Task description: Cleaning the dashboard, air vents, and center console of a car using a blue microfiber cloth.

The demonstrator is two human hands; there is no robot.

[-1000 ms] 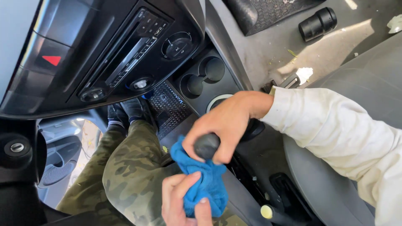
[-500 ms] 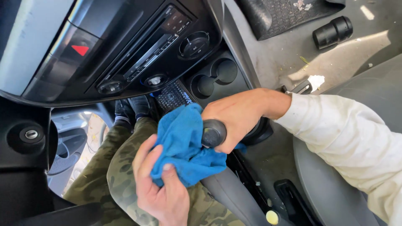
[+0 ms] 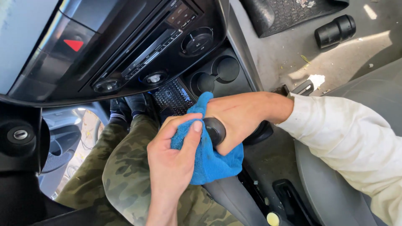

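Fluffy blue terry cloth (image 3: 209,163); smooth black plastic gear knob (image 3: 215,130); glossy dashboard (image 3: 138,46)

- The left hand (image 3: 173,163) reached up from below, its fingers and thumb pinched closed.
- The right hand (image 3: 238,117) came across in a white sleeve, its fingers curled tight.

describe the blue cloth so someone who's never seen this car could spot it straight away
Start at the dark dashboard console and drop below the two round cup holders to the black gear knob. The blue cloth is bunched around that knob, pinched by the left hand while the right hand grips the knob. It is the only bright blue, soft thing here.
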